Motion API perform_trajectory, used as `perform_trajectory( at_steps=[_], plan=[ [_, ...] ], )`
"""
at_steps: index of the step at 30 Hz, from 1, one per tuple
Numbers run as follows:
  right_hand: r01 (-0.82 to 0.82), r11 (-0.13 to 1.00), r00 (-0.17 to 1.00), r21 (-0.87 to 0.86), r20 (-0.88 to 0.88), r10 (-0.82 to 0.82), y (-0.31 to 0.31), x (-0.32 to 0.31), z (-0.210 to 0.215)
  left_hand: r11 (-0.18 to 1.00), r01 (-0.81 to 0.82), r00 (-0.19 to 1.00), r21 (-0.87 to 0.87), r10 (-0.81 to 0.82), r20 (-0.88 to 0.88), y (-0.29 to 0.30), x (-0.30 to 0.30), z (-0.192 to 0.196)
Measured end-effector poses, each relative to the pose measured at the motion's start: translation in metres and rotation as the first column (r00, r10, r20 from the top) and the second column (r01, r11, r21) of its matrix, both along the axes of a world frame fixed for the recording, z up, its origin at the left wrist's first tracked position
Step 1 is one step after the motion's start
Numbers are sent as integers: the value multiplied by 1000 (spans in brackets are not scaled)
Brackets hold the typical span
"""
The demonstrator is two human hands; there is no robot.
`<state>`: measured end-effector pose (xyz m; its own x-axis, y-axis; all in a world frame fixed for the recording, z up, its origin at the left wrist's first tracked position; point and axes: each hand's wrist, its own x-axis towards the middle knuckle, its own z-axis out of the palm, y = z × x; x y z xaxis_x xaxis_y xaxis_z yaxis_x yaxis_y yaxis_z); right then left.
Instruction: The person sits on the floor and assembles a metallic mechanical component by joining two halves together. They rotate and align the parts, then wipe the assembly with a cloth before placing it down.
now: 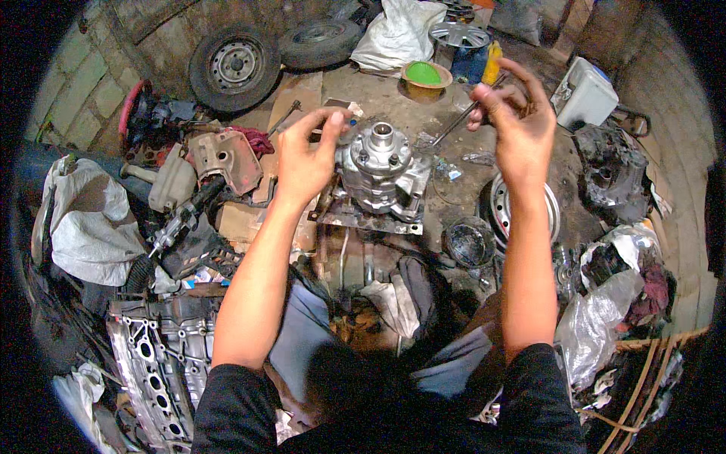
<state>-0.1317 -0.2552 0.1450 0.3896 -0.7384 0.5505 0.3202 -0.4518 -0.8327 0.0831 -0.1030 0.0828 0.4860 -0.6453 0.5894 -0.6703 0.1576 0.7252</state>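
Observation:
A silver cast-metal housing (378, 178) with a round upright neck and bolts around its top stands in the middle, on a flat metal plate (370, 221). My left hand (308, 155) is raised just left of the housing's top. Its fingers are bent and thumb and forefinger come together; what they hold, if anything, is too small to name. To the right and higher up, my right hand (518, 125) is closed on a thin metal rod (458, 123). The rod slants down and left toward the housing, its lower end apart from the neck. Its upper end is hidden by my fingers.
Two tyres (234, 68) lean at the back, near a white sack (397, 34) and a bowl with a green inside (423, 74). A wheel rim (550, 216) and a round black pan (467, 242) lie right. An engine cylinder head (147, 363) lies lower left.

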Motion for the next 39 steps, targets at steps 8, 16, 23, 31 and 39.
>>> perform_trajectory(
  at_steps=[8, 16, 23, 31, 39],
  plan=[
    [39, 988, 998, -152, 47, -32, -10, 46, -40, 987, 107, 981, 118, -124, 151, -8, 8, -7],
    [24, 991, 1000, -135, 7, -23, -10, 52, -48, 995, 75, 970, 67, -89, 227, -19, 0, -5],
    [16, 971, 1000, -237, 25, -10, -11, 56, -53, 993, 110, 974, 45, -116, 194, -23, 5, -10],
    [127, 861, 991, -493, 99, -89, -10, 63, -55, 992, 115, 980, 42, -121, 160, -23, 3, -11],
    [127, 919, 992, -373, 28, -125, -10, 59, -54, 985, 115, 983, 132, -132, 125, -20, 3, -8]
  ],
)
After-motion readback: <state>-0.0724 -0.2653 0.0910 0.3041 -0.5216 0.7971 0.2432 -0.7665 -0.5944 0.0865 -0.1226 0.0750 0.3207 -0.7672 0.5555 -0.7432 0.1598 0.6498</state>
